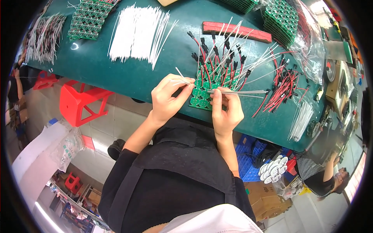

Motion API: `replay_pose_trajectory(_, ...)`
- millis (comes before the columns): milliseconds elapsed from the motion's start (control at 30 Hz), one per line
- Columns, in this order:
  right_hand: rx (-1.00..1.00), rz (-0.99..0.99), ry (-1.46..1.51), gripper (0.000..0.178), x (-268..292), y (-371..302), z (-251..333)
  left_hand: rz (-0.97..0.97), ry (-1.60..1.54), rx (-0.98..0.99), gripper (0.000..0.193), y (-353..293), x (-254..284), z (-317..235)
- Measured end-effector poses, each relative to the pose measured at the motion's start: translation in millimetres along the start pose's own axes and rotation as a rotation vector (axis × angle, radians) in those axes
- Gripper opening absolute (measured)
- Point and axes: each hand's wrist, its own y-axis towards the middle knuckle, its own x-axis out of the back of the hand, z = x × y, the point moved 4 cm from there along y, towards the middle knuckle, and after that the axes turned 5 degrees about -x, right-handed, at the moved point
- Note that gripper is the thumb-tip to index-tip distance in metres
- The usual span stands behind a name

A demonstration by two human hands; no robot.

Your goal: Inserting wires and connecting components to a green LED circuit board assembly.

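Note:
A panel of small round green circuit boards [199, 101] lies at the near edge of the green table. Red and black leads with black connectors [227, 44] stand up from it, among long thin white wires. At the panel's left side, my left hand [169, 95] is closed in a pinch on thin white wires, their ends sticking out past the fingers. My right hand [227, 112] pinches several white wires [248, 92] over the panel's right side; they point to the right. The fingertips hide whether any wire end touches a board.
White wires [136, 33] lie spread at the back left, near more green boards [88, 19]. A red bar [237, 31] lies behind the panel. Red and black leads [283, 87] and a white wire bundle [301, 122] lie right. A red stool [75, 101] stands left; another person [324, 182] is right.

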Motion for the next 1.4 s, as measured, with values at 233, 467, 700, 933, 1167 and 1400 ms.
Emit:
replay_pose_trajectory(233,0.022,0.013,-0.022,0.010,-2,3,5,0.052,0.055,0.093,0.016,-3,-4,-5)
replay_pose_trajectory(467,0.058,0.026,-0.048,0.012,-3,4,6,0.042,0.097,0.104,0.017,-2,-2,-6)
replay_pose_trajectory(700,0.031,0.094,-0.122,0.014,-4,7,11,0.042,-0.083,-0.029,0.018,6,-6,-14)
replay_pose_trajectory(933,0.155,0.089,-0.212,0.017,-5,5,15,0.031,-0.025,-0.033,0.022,3,-13,-11)
replay_pose_trajectory(1167,0.100,0.038,-0.181,0.016,12,5,10,0.019,-0.025,-0.001,0.019,2,-12,-10)
replay_pose_trajectory(1400,0.029,-0.013,-0.135,0.011,14,2,2,0.037,0.021,0.002,0.021,0,-16,-13)
